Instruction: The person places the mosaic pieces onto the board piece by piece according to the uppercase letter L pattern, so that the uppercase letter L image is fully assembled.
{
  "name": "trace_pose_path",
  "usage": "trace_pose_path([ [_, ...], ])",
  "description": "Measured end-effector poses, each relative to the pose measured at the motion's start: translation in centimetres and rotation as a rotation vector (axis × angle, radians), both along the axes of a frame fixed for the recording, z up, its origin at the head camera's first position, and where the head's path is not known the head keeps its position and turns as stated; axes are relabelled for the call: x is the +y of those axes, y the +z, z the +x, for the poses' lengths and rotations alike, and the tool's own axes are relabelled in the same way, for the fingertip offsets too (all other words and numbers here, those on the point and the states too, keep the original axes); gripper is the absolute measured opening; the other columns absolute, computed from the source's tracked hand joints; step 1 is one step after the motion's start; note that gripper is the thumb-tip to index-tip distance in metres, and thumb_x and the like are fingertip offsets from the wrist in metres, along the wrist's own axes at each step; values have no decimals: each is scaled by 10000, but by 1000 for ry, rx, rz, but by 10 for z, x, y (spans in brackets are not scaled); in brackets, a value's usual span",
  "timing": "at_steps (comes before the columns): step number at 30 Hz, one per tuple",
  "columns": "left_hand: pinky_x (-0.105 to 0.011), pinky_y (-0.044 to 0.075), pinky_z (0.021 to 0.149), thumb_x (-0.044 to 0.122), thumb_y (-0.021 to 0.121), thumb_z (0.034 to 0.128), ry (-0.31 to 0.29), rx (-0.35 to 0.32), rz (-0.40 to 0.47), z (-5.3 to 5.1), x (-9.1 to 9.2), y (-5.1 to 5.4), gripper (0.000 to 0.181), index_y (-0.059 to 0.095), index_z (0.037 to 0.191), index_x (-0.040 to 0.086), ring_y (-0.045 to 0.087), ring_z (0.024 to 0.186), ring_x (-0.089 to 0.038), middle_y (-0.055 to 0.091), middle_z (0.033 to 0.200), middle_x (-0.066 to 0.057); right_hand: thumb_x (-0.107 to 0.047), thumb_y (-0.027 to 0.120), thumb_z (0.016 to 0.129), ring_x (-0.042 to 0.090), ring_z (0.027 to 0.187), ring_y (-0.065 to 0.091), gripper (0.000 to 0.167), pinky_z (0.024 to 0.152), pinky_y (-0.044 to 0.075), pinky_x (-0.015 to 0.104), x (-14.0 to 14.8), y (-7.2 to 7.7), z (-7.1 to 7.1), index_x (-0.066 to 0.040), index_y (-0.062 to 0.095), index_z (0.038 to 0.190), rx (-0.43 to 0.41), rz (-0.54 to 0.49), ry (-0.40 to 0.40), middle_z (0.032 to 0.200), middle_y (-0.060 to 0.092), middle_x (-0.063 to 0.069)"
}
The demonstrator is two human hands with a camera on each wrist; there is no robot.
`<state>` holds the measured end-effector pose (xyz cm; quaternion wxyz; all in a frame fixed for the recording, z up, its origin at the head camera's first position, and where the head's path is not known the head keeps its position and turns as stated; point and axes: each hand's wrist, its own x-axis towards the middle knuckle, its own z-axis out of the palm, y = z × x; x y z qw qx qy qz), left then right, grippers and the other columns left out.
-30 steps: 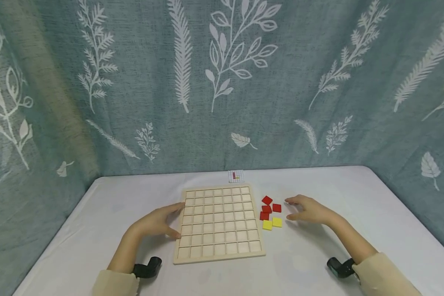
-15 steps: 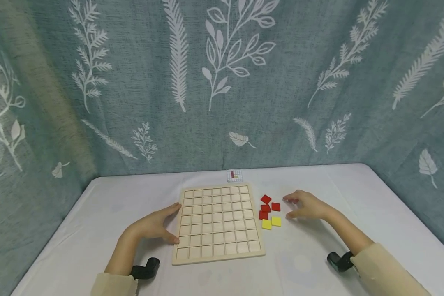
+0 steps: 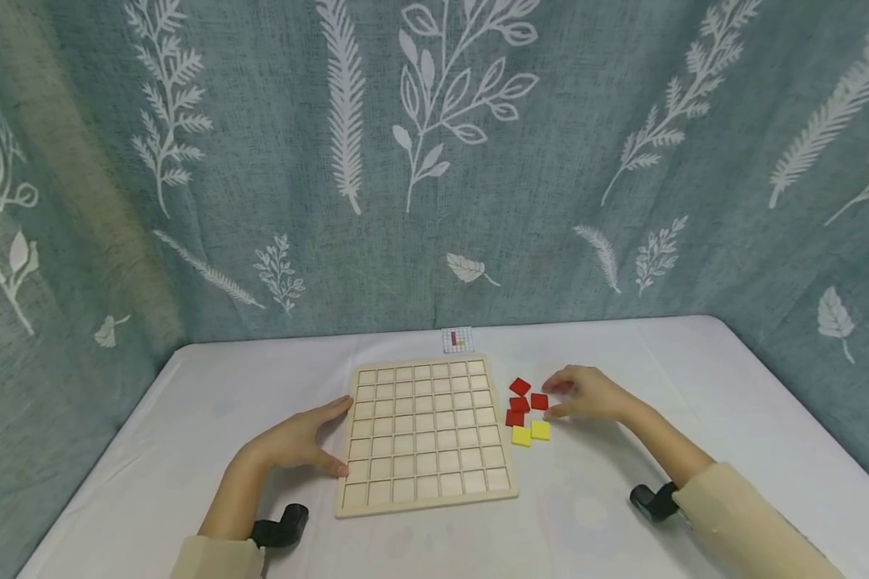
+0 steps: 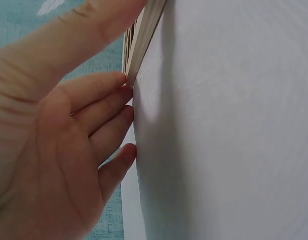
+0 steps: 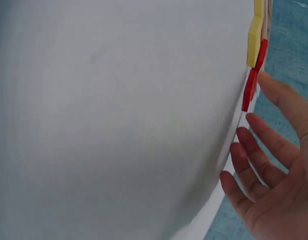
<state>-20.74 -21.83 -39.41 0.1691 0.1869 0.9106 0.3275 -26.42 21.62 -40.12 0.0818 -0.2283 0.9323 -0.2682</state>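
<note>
A wooden grid board (image 3: pixel 426 434) lies on the white table with bare squares. My left hand (image 3: pixel 297 438) touches its left edge, thumb and fingers spread along the side; the left wrist view shows the fingertips (image 4: pixel 125 80) at the board's edge. To the right of the board lie several red square tiles (image 3: pixel 515 418) and two yellow tiles (image 3: pixel 521 436). My right hand (image 3: pixel 586 392) is beside the rightmost red tile (image 3: pixel 539 401), thumb and fingers apart and nothing held. In the right wrist view a red tile (image 5: pixel 249 90) stands close to the thumb and fingertips.
A small printed grid card (image 3: pixel 458 339) with red and yellow marks lies behind the board, near the table's back edge. A green curtain (image 3: pixel 434 161) with white leaves hangs behind the table (image 3: pixel 434 547).
My right hand has moved left toward the rightmost red tile. My left hand stays at the board's edge. The view has shifted slightly; the tiles look unmoved.
</note>
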Motion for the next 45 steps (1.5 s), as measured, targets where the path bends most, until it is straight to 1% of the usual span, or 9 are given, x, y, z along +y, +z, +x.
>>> trace_pose_path([
  [4,-584,174,1076,293,848,586,0,-17,-1,-2,-1,-1,1093,241,1426,-57,172,1349,-459,199,1482,-263,-219,778,720,210,885,559,375,794,486,361,-3,-2,-2,-24,663,1019,11,6,-14,966,638,46],
  [9,-586,154,1082,286,859,561,21,-52,-15,-3,0,-1,1138,214,1443,-30,140,1360,-453,163,1498,-247,-195,783,714,208,873,551,350,786,479,359,-5,-2,-4,-27,670,1000,11,12,-30,947,630,41],
  [15,-590,159,1078,264,864,552,32,-53,-27,-2,2,1,1134,225,1442,-24,143,1358,-456,168,1497,-247,-160,773,725,194,853,538,290,769,478,339,-7,-4,-6,-40,678,971,17,10,-47,927,630,31],
  [22,-597,156,1076,259,861,562,22,-52,-11,-2,0,0,1126,220,1440,-35,138,1355,-465,165,1493,-260,-147,762,735,179,809,519,230,723,470,308,-9,-5,-7,-46,682,926,29,2,-54,870,611,19],
  [28,-609,146,1071,258,856,576,6,-59,6,-2,-2,-2,1119,211,1441,-38,122,1351,-479,146,1489,-280,-148,751,737,185,831,571,207,773,499,362,-8,-3,-5,-57,695,914,27,7,-80,881,663,19],
  [31,-615,133,1070,261,852,584,-7,-63,13,-3,-2,-4,1119,200,1442,-40,103,1352,-482,128,1489,-287,-132,740,731,186,838,594,190,769,509,376,-6,-1,-2,-59,702,901,13,-12,-80,876,686,19],
  [36,-611,117,1075,261,848,597,-26,-74,31,-3,-2,-7,1115,189,1445,-41,82,1359,-473,109,1492,-288,-103,741,712,165,813,595,155,705,522,321,-6,1,4,-69,690,854,-41,-43,-84,839,676,-4],
  [40,-609,114,1077,262,847,603,-35,-74,40,-4,-2,-8,1111,188,1447,-35,76,1362,-469,104,1494,-286,-88,741,705,161,799,597,146,695,524,312,-5,3,6,-67,678,835,-54,-75,-85,828,667,-2],
  [45,-617,110,1073,266,844,604,-45,-61,47,-5,-2,-8,1113,184,1447,-38,75,1360,-473,98,1494,-286,-103,739,716,165,800,608,147,704,529,317,-2,4,5,-63,683,846,-36,-102,-82,825,669,-3],
])
